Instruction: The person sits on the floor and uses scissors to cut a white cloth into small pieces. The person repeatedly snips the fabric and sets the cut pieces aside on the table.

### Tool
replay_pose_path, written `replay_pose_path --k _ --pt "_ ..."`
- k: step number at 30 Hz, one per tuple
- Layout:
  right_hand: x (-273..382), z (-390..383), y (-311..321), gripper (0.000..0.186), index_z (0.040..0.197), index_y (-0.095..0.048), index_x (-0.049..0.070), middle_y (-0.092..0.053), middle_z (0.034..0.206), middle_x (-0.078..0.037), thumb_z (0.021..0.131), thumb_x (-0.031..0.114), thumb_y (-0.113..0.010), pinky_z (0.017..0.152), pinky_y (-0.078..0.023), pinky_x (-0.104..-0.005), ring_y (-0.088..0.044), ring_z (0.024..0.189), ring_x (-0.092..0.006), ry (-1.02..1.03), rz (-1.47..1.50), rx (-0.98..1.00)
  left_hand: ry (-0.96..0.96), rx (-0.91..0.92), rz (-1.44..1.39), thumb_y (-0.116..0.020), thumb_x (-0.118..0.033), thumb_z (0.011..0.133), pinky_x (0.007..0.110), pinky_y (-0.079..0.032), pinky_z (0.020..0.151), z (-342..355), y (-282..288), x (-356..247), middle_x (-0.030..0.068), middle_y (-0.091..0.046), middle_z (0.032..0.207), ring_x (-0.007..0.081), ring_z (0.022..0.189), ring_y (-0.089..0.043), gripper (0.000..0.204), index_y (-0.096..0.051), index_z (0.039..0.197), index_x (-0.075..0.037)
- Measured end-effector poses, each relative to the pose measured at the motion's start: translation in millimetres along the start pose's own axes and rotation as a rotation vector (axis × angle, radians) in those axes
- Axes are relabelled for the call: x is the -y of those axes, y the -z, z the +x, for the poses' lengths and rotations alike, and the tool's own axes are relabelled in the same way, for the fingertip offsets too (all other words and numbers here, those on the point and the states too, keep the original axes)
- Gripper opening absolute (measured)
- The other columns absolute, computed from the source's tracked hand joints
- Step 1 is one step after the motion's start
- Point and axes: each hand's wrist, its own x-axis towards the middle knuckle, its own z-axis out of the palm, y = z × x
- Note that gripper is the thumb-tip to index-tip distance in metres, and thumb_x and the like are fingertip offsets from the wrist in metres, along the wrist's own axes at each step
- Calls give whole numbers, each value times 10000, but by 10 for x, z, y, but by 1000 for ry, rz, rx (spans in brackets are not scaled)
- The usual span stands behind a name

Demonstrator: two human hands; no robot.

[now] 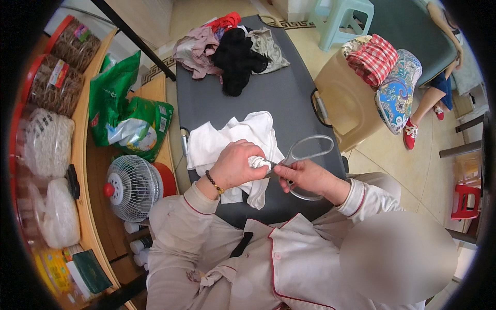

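My left hand (237,163) grips a small bunched piece of white fabric (259,163) above the white garments (227,142) spread on the grey folding bench (245,101). My right hand (305,178), at its right, holds large scissors (311,144) with big looped handles, their blade end at the fabric between my hands. Whether the blades are apart or closed is hard to tell.
Mixed clothes (233,64) lie at the bench's far end. On the left are shelving (95,64), green bags (113,93) and a fan (129,188). At right stand a stool (343,23) and a beige container (333,103) with fabrics, beside another person's legs (429,103).
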Motion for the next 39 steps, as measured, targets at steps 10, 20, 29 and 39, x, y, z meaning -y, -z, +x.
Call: replay_pose_path --k 10,20,29,39 --pt "28 18 36 348 860 -626 46 -584 687 11 942 368 -524 626 -435 -233 -537 625 -90 -12 -47 -24 28 -35 -31 -657 -161 671 336 -465 700 17 -44 -10 138 -601 773 291 754 -582 180 -637 789 -27" --pt "5 48 40 388 780 -622 43 -575 663 10 946 377 -515 615 -430 -231 -528 614 -85 10 -76 -35 76 -28 -41 -634 -143 655 330 -463 692 18 -47 -8 137 -588 763 286 740 -576 184 -641 794 -24" --pt "-6 34 29 452 662 -618 60 -582 593 -5 918 425 -542 566 -397 -227 -500 569 -74 37 -22 -73 29 -56 -88 -616 -136 662 340 -464 687 19 -71 20 138 -596 739 282 743 -566 183 -649 793 -12" --pt "18 16 19 439 658 -614 56 -582 592 -6 927 395 -540 563 -409 -230 -506 564 -78 45 20 -44 38 -36 -139 -606 -129 666 329 -452 672 17 -37 26 122 -591 723 262 736 -551 182 -659 801 -19"
